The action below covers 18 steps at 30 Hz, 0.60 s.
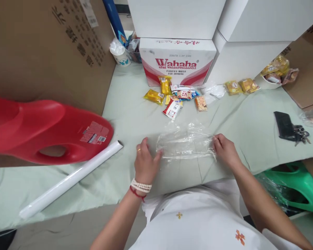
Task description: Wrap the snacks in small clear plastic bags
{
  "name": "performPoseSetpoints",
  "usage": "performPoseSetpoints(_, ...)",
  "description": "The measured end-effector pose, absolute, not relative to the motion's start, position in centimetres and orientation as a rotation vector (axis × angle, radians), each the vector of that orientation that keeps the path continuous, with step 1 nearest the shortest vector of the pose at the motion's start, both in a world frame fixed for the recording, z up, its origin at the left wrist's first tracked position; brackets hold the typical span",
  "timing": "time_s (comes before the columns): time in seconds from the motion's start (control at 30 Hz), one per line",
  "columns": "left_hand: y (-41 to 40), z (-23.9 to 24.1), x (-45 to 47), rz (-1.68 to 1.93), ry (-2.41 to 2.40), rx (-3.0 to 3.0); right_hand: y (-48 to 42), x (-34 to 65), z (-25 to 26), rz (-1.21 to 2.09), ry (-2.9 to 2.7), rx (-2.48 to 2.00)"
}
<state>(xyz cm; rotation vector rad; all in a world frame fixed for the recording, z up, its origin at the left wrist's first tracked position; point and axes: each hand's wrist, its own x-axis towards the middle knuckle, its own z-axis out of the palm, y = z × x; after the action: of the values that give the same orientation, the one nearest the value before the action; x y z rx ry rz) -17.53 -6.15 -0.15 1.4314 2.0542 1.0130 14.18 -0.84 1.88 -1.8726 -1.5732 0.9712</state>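
A clear plastic bag (185, 143) lies crumpled on the pale green tablecloth (130, 114) right in front of me. My left hand (145, 163) pinches its left edge, thumb on the plastic and fingers curled. My right hand (225, 150) grips the right edge with bent fingers. The bag is stretched between both hands. A heap of small snack packets (175, 98) in yellow, red and white wrappers lies just beyond the bag.
A red plastic stool (41, 130) lies on its side at the left, with a white roll (70, 178) beside it. A Wahaha carton (177, 60) and white boxes stand behind. More snacks (241, 85), a bowl (272, 79), a black phone with keys (289, 126) sit right.
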Motion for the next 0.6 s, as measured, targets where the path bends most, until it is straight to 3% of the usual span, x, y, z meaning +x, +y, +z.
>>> performPoseSetpoints(0.1, -6.3, 0.0, -17.1, 0.980, 2.151, 2.086, -0.8, 14.2, 1.1, 0.883, -1.760, -1.888)
performPoseSetpoints(0.2, -5.2, 0.3, -16.3, 0.637, 1.585, 2.565, -0.3, 14.5, 0.8, 0.820, -1.846, -1.844)
performPoseSetpoints(0.27, -4.1, 0.1, -16.1, 0.364, 1.380, 2.568, 0.0, 15.2, 0.7, 0.744, -1.875, -1.841)
performPoseSetpoints(0.37, -3.3, -0.6, -16.4, 0.143, 1.444, 2.442, 0.1, 17.1, 0.3, 0.607, -1.893, -1.920)
performPoseSetpoints(0.6, -5.0, -1.7, -17.0, 0.048, 1.710, 2.354, -1.5, 20.5, 0.2, 0.449, -1.807, -2.039)
